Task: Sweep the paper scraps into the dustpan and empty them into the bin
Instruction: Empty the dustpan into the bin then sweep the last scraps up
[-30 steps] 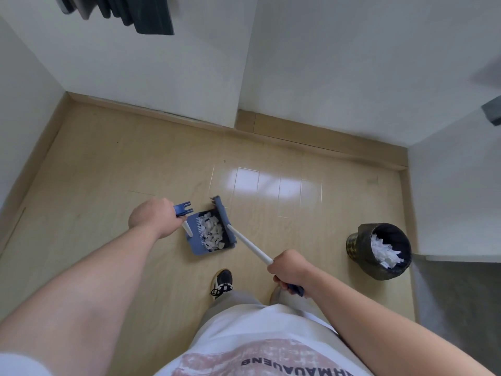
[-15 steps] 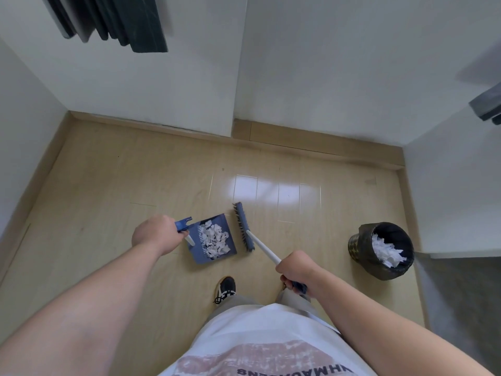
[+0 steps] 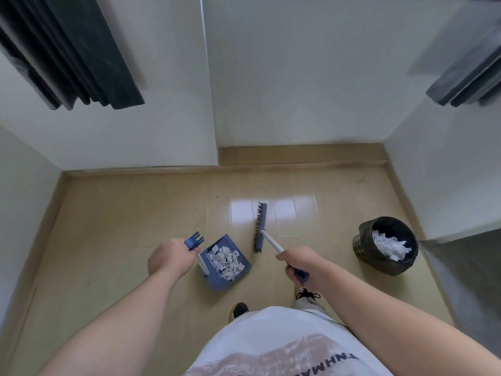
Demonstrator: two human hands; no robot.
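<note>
Both hands clenched: left hand (image 3: 169, 260) on blue dustpan (image 3: 220, 282) handle, right hand (image 3: 298, 263) on bristly broom (image 3: 260, 226) stick.

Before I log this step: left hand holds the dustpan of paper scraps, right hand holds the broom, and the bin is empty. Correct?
One error: the head view shows the bin holds white crumpled paper, so it is not empty. The left hand does hold the dustpan of paper scraps, and the right hand the broom.
</note>
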